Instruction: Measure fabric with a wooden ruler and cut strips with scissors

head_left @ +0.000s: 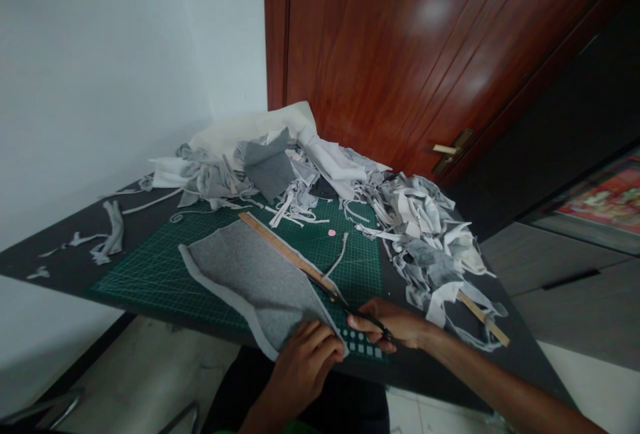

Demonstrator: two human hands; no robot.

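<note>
Head view: a grey fabric piece [250, 274] lies on a green gridded cutting mat [150, 274] at the near edge of a dark table [530, 367]. A wooden ruler [280, 244] lies along its right margin. The right hand [380, 321] is closed around black scissors [367, 317], their blades pointing up the ruler's near end. The left hand [310, 354] covers the fabric's near corner, fingers bent; whether it pinches or only presses, I cannot tell.

Heaped scraps [210, 177] crowd the mat's far side, and a tangled pile [425, 221] borders its right, with a wooden strip [483, 319] in it. Behind stand a white wall [125, 54] and a reddish-brown door [375, 54]. White squares and dots are printed on the mat near the scissors; a colourful panel [605, 201] at right is too blurred to read. Mat surface shows left of the fabric and between ruler and pile, where a pink piece [332, 233] lies.
</note>
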